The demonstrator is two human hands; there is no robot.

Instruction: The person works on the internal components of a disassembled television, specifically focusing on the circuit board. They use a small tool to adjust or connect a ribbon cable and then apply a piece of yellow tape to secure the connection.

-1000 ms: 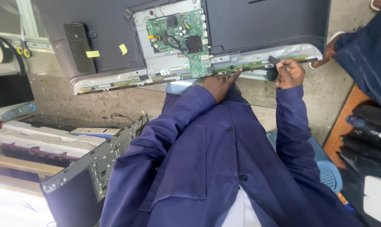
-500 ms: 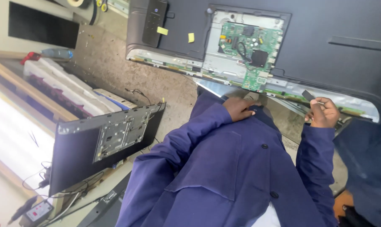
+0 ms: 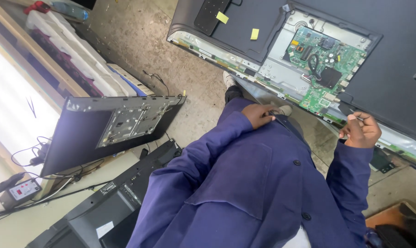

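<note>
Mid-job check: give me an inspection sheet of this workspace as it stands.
Surface: speckled concrete floor, dusty.
Job's things: opened flat-screen TV lying back-up, rear cover partly off; green circuit board exposed.
Clutter: second TV panel propped up; white foam strips; two yellow notes.
Grippers: right hand closed around a thin tool at the TV's lower edge; left hand rests at the person's front, holding nothing visible.
Cables: black leads by a power strip.
Surroundings: bright window at left.
</note>
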